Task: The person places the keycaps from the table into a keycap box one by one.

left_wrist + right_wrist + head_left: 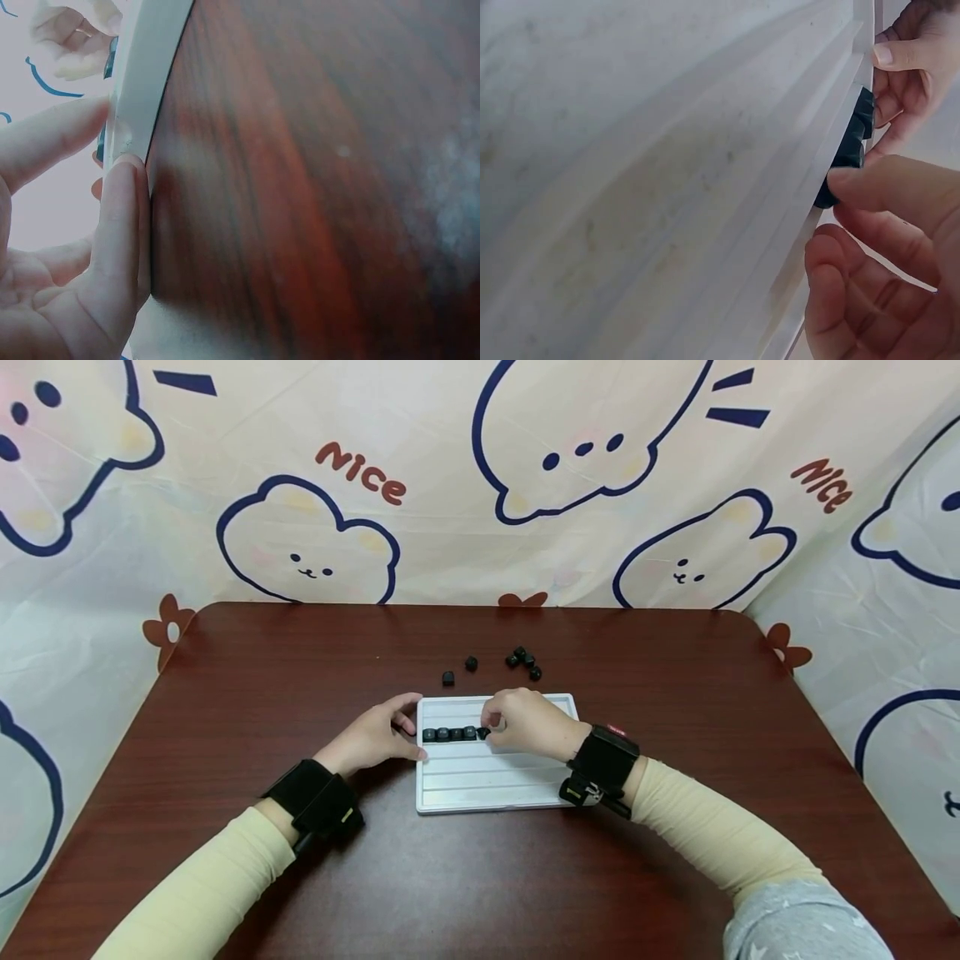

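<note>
A white ribbed tray (480, 785) lies on the table, with several small black cubes (450, 734) lined up along one groove from its left edge. My right hand (525, 724) reaches over the tray and pinches a black cube (826, 196) between thumb and fingers at the right end of that row. At the tray's left side, my left hand (378, 735) rests against the rim. Its thumb (124, 202) presses the tray's edge, and the other fingers spread toward the far left corner. The right fingers partly hide the pinched cube.
Beyond the tray's far edge, two loose black cubes (471, 663) sit apart from each other. A cluster of several more cubes (521, 657) lies to their right. The brown wooden table (480, 885) ends at a printed cloth backdrop (442, 552).
</note>
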### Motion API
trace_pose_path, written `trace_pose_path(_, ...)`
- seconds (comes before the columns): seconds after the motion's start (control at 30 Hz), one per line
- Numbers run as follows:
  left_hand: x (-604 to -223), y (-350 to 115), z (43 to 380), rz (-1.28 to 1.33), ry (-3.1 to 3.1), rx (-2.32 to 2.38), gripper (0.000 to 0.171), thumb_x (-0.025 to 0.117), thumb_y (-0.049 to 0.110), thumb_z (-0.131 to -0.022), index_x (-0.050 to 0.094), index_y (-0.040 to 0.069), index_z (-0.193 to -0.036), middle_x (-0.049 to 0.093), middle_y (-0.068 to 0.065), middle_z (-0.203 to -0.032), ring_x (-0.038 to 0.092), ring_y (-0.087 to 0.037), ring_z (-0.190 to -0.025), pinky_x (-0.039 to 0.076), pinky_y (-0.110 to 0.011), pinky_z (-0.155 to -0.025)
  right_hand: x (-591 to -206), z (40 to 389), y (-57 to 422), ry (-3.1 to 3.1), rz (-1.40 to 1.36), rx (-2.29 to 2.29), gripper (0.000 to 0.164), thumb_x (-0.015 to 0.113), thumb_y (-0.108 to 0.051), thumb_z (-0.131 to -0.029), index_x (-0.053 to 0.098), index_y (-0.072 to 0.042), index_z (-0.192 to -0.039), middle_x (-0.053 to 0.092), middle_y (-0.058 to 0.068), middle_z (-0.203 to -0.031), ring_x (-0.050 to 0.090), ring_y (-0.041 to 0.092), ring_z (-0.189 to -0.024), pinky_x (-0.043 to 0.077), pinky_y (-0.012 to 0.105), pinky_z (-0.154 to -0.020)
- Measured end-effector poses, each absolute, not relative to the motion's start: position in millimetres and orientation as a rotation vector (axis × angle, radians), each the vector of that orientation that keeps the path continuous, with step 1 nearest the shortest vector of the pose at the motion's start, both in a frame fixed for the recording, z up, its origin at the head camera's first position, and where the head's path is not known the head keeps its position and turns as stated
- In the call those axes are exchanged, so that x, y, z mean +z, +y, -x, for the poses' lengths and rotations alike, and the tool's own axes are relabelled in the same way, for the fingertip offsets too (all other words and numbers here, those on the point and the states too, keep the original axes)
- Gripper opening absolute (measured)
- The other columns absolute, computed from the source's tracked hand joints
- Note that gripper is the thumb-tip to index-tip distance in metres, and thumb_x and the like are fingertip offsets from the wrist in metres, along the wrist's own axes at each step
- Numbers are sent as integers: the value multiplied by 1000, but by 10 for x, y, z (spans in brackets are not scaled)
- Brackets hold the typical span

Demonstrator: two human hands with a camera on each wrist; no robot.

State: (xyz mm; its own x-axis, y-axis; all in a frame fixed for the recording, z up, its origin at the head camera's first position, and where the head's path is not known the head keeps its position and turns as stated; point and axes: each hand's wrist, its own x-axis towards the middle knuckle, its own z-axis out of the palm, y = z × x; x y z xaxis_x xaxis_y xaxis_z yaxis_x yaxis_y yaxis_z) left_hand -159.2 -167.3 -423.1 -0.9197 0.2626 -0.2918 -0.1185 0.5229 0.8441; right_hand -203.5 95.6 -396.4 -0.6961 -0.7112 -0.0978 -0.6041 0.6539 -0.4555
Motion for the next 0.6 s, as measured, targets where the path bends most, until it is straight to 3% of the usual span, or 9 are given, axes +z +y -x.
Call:
trace_pose_path(0.27,-4219,-1677,1592,-116,2375,1365,88,87,6,-80,41,3,-154,60,-15,-106,55,-25,-89,44,-32,-68,-3959,2026,934,2604,1050,-551,15,80,-9,-88,77,-9,-102,67,3,-99,58,15,-84,50,31,-76)
trace_pose_path(0.6,-4218,-1680,1592,-118,2381,1354,88,88,6,-79,40,3,-154,60,-16,-107,55,-26,-92,44,-32,-68,-3918,2026,902,2600,1099,-447,11,76,-6,-87,73,-7,-97,63,3,-92,53,15,-78,48,32,-74)
